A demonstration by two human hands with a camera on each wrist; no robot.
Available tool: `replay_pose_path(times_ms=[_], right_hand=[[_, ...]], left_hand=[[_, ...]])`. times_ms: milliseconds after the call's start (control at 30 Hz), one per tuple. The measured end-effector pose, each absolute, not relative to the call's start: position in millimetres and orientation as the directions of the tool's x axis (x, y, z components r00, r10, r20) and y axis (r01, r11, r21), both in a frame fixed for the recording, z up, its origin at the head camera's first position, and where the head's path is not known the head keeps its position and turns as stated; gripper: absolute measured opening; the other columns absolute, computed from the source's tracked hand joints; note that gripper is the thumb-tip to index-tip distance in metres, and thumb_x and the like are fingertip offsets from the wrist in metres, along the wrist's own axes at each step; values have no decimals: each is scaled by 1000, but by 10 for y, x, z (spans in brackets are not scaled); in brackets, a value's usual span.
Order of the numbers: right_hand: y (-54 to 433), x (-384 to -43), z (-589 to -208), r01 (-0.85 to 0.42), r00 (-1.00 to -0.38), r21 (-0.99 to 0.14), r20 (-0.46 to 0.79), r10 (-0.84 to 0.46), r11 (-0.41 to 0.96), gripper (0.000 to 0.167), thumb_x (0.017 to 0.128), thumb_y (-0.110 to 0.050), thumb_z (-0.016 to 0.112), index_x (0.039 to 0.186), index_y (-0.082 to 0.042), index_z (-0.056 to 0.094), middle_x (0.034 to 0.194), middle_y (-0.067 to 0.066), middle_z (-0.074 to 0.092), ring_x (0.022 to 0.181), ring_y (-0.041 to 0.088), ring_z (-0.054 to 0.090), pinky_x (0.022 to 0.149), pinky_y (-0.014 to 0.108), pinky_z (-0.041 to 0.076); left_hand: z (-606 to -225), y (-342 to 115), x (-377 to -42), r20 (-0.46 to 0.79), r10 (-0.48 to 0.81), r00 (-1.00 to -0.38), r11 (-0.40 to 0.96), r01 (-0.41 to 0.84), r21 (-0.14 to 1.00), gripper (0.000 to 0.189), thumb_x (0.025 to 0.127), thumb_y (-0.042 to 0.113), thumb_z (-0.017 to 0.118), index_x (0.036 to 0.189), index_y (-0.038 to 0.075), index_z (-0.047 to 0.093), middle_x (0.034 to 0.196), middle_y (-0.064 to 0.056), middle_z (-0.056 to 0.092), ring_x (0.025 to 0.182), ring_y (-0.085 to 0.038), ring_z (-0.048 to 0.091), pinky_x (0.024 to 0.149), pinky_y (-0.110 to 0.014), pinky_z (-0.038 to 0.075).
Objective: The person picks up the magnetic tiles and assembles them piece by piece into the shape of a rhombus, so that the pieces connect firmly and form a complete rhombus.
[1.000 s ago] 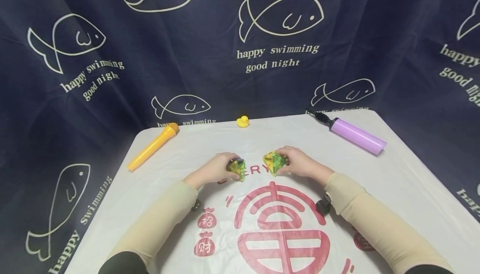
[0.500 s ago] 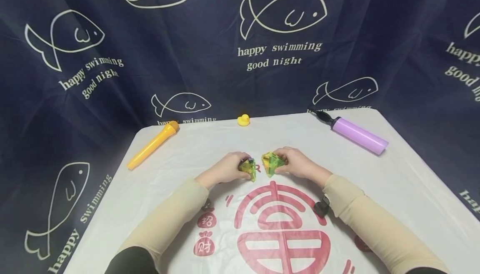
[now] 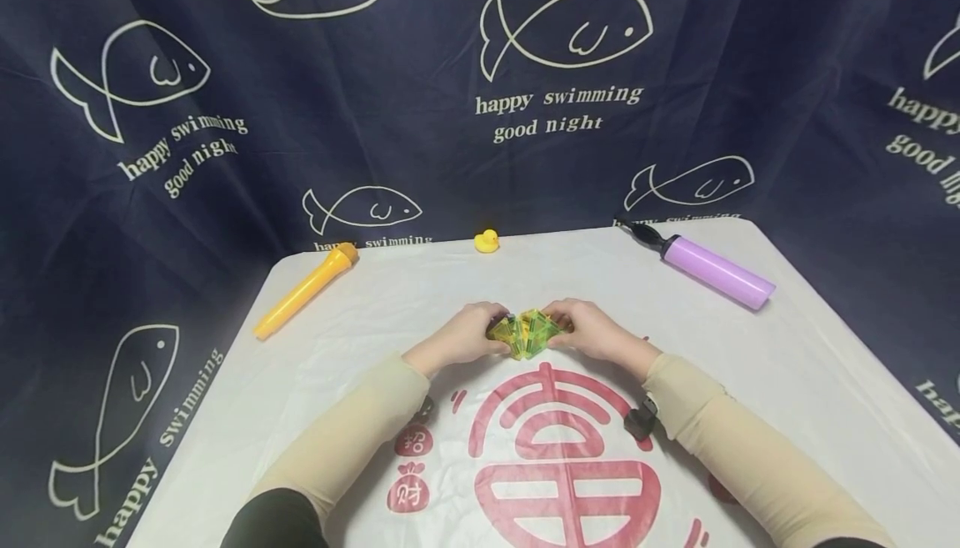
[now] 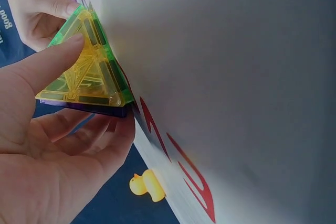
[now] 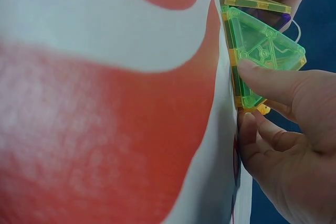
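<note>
My left hand (image 3: 463, 336) pinches a small pyramid of translucent triangular magnetic tiles (image 3: 506, 331) between thumb and fingers. A yellow face (image 4: 94, 80) and a purple base show up close in the left wrist view. Opposite it, my right hand (image 3: 595, 331) grips a second magnetic-tile pyramid (image 3: 543, 331). Its green face (image 5: 270, 48) has the right thumb on it in the right wrist view, with yellow tile edges alongside. The two pyramids meet edge to edge, low over the table near its middle. Fingers and palms hide their outer sides.
A yellow toy duck (image 3: 487, 241) sits at the table's back edge. At the back left lies an orange toy microphone (image 3: 307, 289), and at the back right a purple hand pump (image 3: 716, 271). The white tablecloth (image 3: 405, 281) bears red print; a dark fish-patterned curtain (image 3: 420, 114) hangs behind.
My left hand has moved right with its pyramid, closing the gap to the other one. The right hand has stayed nearly in place, its pyramid turned slightly.
</note>
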State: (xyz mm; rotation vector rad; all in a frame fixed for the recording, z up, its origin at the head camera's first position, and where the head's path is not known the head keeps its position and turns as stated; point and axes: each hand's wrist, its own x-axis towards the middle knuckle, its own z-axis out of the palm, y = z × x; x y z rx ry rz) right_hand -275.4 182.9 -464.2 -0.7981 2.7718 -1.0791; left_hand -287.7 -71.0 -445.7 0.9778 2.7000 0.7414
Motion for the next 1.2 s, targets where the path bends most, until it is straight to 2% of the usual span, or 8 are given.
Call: replay_pose_path(times_ms=[500, 933, 1200], right_hand=[[1827, -2762, -4625, -419, -869, -666, 98, -484, 617, 43, 82, -5, 83, 121, 4, 67, 98, 7, 68, 92, 24, 64, 86, 46, 55], [1806, -2759, -4559, -434, -864, -646, 103, -492, 628, 41, 82, -5, 83, 120, 2, 69, 100, 8, 69, 92, 24, 64, 87, 47, 54], [1787, -2743, -4530, -438, -867, -645, 117, -485, 626, 39, 82, -5, 83, 118, 1, 70, 102, 8, 69, 89, 22, 62, 83, 43, 53]], left_hand=[[-4466, -747, -2895, -27, 595, -803, 676, 482, 558, 49, 86, 21, 84, 127, 1, 66, 120, -13, 69, 110, -26, 66, 99, -39, 51], [-4432, -736, -2888, -19, 592, -806, 672, 481, 562, 45, 87, 20, 83, 125, 1, 68, 118, -12, 71, 107, -24, 67, 96, -36, 53], [-4406, -742, -2876, -12, 594, -805, 659, 477, 582, 42, 87, 19, 83, 123, 2, 69, 113, -10, 72, 97, -19, 69, 85, -29, 55]])
